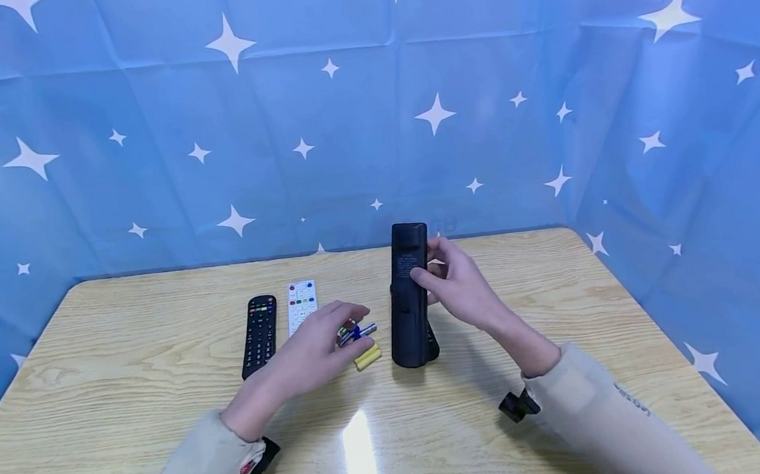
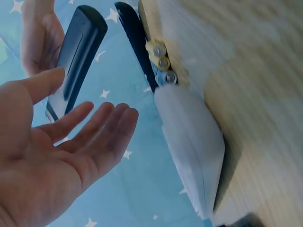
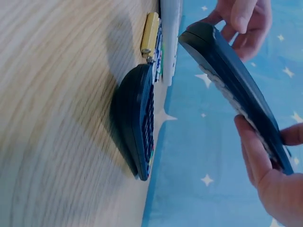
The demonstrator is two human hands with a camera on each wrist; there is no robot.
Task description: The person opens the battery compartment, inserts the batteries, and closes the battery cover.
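Observation:
My right hand (image 1: 456,283) grips a black remote control (image 1: 409,295) near its upper end, thumb on its back and fingers under the button side. The remote is held above the table, its back with printed text facing the head camera. Below it lies a second black remote (image 3: 135,118), buttons up, mostly hidden in the head view. To the left, my left hand (image 1: 318,350) hovers with loosely bent fingers, holding nothing and apart from the raised remote. Near its fingertips lie yellow batteries (image 1: 368,357) and blue-and-silver batteries (image 1: 366,331), partly covered by the hand.
A white remote (image 1: 301,296) with coloured buttons lies behind my left hand, partly hidden by it. Left of that is another black remote (image 1: 260,336), buttons up. The wooden table (image 1: 123,353) ends at a blue curtain (image 1: 358,155) with white stars.

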